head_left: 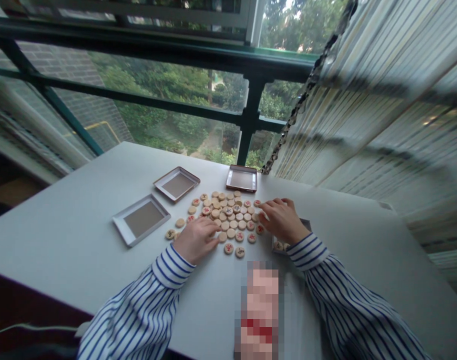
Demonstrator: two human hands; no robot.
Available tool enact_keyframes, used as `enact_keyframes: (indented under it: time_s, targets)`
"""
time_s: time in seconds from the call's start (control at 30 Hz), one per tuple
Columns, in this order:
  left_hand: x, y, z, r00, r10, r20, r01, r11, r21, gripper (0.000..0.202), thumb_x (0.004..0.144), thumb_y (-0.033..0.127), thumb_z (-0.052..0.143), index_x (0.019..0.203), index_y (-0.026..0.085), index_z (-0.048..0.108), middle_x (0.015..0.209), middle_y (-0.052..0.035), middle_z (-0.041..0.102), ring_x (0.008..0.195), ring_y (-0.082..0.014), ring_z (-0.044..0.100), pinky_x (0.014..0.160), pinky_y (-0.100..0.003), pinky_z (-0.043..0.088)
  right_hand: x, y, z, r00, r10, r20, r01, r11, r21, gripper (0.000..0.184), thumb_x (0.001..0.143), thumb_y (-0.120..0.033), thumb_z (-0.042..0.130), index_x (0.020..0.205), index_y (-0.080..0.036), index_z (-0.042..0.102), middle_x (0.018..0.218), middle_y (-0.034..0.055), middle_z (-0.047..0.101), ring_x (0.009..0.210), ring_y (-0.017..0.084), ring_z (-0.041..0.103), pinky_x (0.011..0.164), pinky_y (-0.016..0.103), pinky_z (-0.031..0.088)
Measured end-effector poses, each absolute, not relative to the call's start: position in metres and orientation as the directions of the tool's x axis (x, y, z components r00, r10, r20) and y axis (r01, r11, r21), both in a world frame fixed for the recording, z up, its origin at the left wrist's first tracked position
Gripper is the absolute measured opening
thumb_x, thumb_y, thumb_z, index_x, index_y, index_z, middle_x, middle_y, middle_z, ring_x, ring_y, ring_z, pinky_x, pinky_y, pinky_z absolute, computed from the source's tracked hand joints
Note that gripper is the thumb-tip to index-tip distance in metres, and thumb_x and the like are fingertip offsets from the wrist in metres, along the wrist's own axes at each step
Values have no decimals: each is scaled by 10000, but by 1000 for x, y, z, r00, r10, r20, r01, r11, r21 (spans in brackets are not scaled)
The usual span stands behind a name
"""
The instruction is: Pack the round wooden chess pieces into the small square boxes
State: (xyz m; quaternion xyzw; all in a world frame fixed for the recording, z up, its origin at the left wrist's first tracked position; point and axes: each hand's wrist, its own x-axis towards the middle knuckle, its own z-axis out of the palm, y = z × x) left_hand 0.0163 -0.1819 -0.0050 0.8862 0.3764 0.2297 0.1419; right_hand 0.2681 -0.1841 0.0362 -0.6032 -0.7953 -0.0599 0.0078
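Note:
Round wooden Chinese chess pieces (231,233) lie in a loose cluster on the white table, some stacked on others. Several show red or dark characters; many are blank side up. My left hand (197,239) rests at the near left of the cluster, fingers apart over the pieces, which it partly covers. At the right edge, my right hand (283,218) has its fingers bent and spread, the fingertips beside a red-marked piece (257,203). Under my right wrist is a shallow box (275,250) with a few pieces inside, mostly hidden by the hand and sleeve.
A shallow grey-white tray (122,231) lies at the left. Behind it is a brown-rimmed tray (161,188), with another small tray (241,189) at the table's back edge. A blurred-out flat object (264,300) lies in front. Window frames and a curtain (348,125) border the table (82,220).

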Motion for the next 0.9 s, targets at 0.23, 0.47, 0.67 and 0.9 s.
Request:
enact_keyframes:
  time_s: [0.23, 0.47, 0.67, 0.9]
  targets:
    - [31, -189, -5, 649, 724, 232, 652, -687, 319, 113, 751, 216, 551, 821, 168, 624, 835, -70, 642, 831, -201, 546, 756, -342, 420, 261, -192, 46, -305, 942, 138, 952, 302, 42, 284, 859, -304, 415, 1088, -208, 553, 963, 71, 642, 943, 204, 494, 845, 355, 209]
    - [34, -190, -3, 651, 729, 213, 674, -684, 279, 112, 771, 208, 508, 754, 161, 609, 775, -65, 631, 778, -188, 532, 717, -324, 403, 262, -196, 49, -324, 922, 211, 945, 325, 31, 271, 858, -290, 425, 1079, -214, 561, 950, 64, 651, 914, 198, 506, 831, 351, 224]
    - [32, -187, -3, 630, 730, 263, 645, -681, 347, 96, 750, 184, 532, 775, 161, 622, 753, -62, 645, 761, -182, 551, 725, -318, 414, 260, -200, 51, -343, 898, 276, 933, 359, -6, 224, 842, -271, 457, 1017, -210, 584, 971, 54, 652, 890, 200, 517, 819, 353, 243]
    - [33, -185, 7, 470, 799, 375, 538, -596, 596, 153, 723, 220, 588, 853, 165, 650, 858, -69, 682, 817, -188, 604, 773, -321, 447, 256, -203, 51, -347, 894, 282, 925, 376, -54, 206, 841, -249, 458, 998, -212, 587, 944, 51, 653, 886, 200, 519, 813, 347, 261]
